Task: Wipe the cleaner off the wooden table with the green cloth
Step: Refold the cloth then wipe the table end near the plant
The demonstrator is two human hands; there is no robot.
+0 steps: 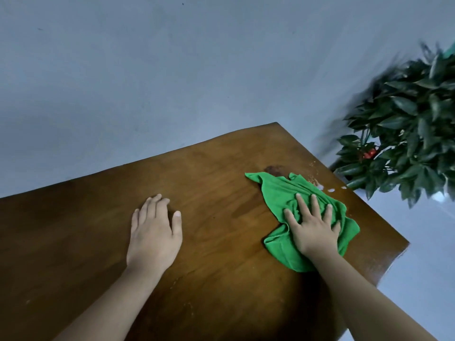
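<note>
While left hand [154,232] rests flat, right hand [312,226] presses green cloth [278,190].

The right hand [312,230] presses the green cloth [278,193] flat on the wooden table [221,242]; the left hand [154,232] rests flat beside it.

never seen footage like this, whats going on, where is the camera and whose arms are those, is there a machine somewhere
There is no machine here: these are a person's two bare arms. The single picture comes from a wide-angle camera worn on the person's head, looking forward and down, which is why the arms enter from the bottom. The left hand rests flat on the wooden table and holds nothing. The right hand presses the green cloth onto the table with spread fingers. Just beyond the cloth, near the table's right edge, are a few white spots of cleaner. A leafy plant, blurred, stands past that edge.
</note>
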